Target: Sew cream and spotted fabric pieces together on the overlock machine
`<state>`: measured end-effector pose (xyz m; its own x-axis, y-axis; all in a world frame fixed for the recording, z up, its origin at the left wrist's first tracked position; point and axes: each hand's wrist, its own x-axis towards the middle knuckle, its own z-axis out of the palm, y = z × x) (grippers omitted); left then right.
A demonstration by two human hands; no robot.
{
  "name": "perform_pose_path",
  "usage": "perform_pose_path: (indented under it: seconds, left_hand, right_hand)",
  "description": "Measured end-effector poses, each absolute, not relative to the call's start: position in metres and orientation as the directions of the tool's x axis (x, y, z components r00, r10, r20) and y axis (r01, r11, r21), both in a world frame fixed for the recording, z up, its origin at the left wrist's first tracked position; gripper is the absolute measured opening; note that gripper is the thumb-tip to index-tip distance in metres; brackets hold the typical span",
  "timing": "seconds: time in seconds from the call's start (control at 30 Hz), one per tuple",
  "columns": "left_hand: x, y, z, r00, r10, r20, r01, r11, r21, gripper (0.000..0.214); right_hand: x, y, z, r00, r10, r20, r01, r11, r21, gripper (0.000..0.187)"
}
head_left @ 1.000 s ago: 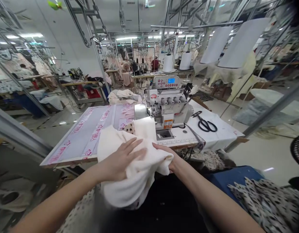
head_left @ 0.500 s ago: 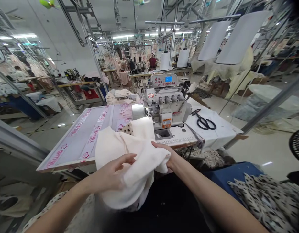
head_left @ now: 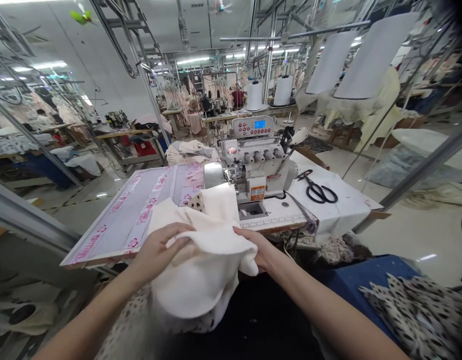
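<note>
A cream fabric piece hangs in folds between my hands, its far end lying at the needle area of the overlock sewing machine. My left hand pinches a fold on the left, thumb and fingers closed over the cloth. On the right edge, my right hand grips the fabric, with its fingers partly hidden behind it. Spotted fabric shows beside the cream cloth near the machine, and more spots peek out under the lower hem.
Black scissors lie on the white-covered table right of the machine. Spotted cloth is heaped on a blue surface at lower right. Pink-printed sheeting covers the left tabletop. Large thread cones hang over the right side.
My left hand has moved up and left, now closing on the fold of cream fabric, which is opened out more. My right hand keeps its hold nearly in place.
</note>
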<state>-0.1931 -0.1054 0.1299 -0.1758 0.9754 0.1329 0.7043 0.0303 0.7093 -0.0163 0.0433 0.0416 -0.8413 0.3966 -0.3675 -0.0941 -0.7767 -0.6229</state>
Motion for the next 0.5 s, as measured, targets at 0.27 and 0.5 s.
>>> perform_pose_path:
  seconds: [0.27, 0.5]
  left_hand:
    - [-0.188, -0.039, 0.203, -0.203, 0.887, 0.415, 0.812, -0.084, 0.577, 0.032]
    - [-0.198, 0.049, 0.186, 0.017, 0.988, 0.154, 0.917, -0.077, 0.392, 0.054]
  right_hand:
    - [-0.031, -0.005, 0.053, -0.977, -0.069, -0.202, 0.191, -0.700, -0.688, 0.017]
    - [-0.029, 0.036, 0.027, -0.912, 0.380, -0.153, -0.142, -0.644, -0.751, 0.047]
